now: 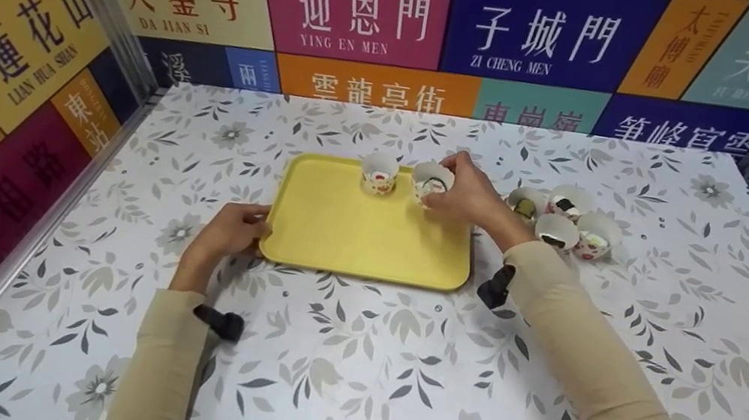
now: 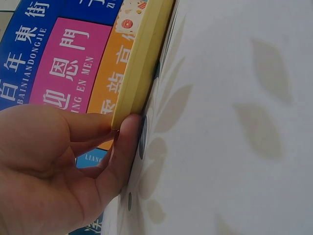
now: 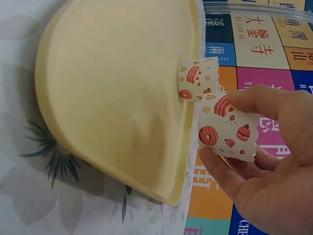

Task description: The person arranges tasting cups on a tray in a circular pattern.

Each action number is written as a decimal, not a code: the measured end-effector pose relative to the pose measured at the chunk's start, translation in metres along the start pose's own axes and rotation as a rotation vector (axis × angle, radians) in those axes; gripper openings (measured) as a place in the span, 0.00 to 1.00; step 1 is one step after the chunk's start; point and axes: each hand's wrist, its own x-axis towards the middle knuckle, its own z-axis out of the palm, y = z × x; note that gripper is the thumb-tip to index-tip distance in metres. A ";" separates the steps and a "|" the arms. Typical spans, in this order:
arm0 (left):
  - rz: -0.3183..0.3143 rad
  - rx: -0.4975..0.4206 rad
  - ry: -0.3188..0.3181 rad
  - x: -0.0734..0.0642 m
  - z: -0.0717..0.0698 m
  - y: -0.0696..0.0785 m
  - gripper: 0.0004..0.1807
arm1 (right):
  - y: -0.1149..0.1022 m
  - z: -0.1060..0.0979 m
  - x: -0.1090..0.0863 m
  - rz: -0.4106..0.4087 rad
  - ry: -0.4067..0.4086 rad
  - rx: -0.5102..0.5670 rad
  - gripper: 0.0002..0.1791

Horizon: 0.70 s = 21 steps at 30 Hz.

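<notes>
A yellow tray [image 1: 341, 227] lies on the patterned tablecloth. My left hand [image 1: 233, 228] pinches its left edge; in the left wrist view, thumb and fingers [image 2: 128, 142] close around the tray's rim [image 2: 146, 63]. My right hand [image 1: 465, 193] holds a paper baking cup [image 1: 432, 181] over the tray's back right part. The right wrist view shows this cup [image 3: 227, 128] printed with red cakes and a scalloped rim, between thumb and fingers. Another paper cup [image 1: 379, 174], with something red and white inside, stands at the tray's back edge, left of the held one.
Right of the tray, several more paper cups [image 1: 594, 238] stand in a cluster on the tablecloth [image 1: 391, 380], with dark, green and white contents. Panels [image 1: 361, 14] printed with street names rise behind the table and along both sides.
</notes>
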 end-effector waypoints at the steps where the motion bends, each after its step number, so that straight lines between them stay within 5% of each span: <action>1: 0.005 0.004 -0.001 0.000 0.000 0.000 0.26 | 0.000 0.001 0.001 0.003 -0.001 -0.002 0.40; 21: -0.001 -0.017 -0.014 0.000 0.000 0.001 0.25 | -0.001 0.022 0.017 0.003 -0.020 -0.005 0.42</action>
